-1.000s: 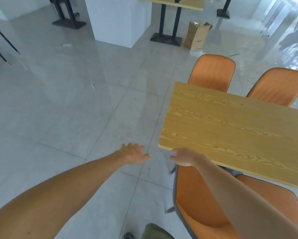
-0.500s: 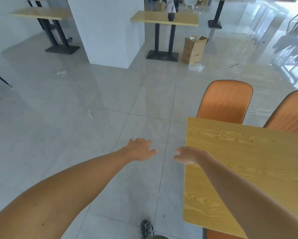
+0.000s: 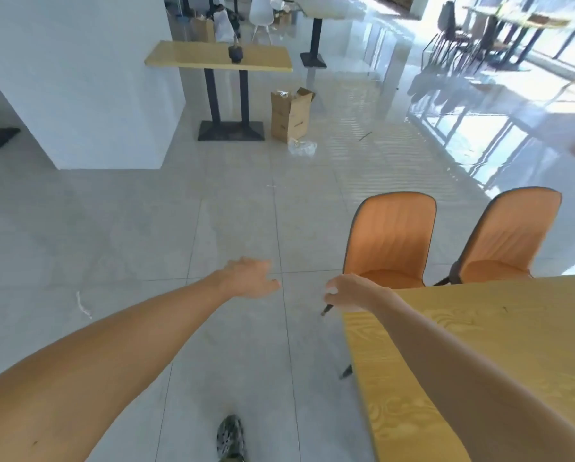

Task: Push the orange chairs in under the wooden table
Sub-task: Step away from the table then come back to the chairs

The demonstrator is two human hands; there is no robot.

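Two orange chairs [image 3: 392, 238] stand at right of centre, seats barely under the tabletop [image 3: 479, 345]. Left hand [image 3: 246, 278] and right hand [image 3: 349, 293] hang empty, fingers loose. They look light and rigid; push at the backrest top.

No legible text or labels anywhere.

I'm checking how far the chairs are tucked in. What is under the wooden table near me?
Under the wooden table only two dark legs poke out at its left edge. The tabletop covers the rest. Two orange chairs stand at its far side, seats partly hidden.
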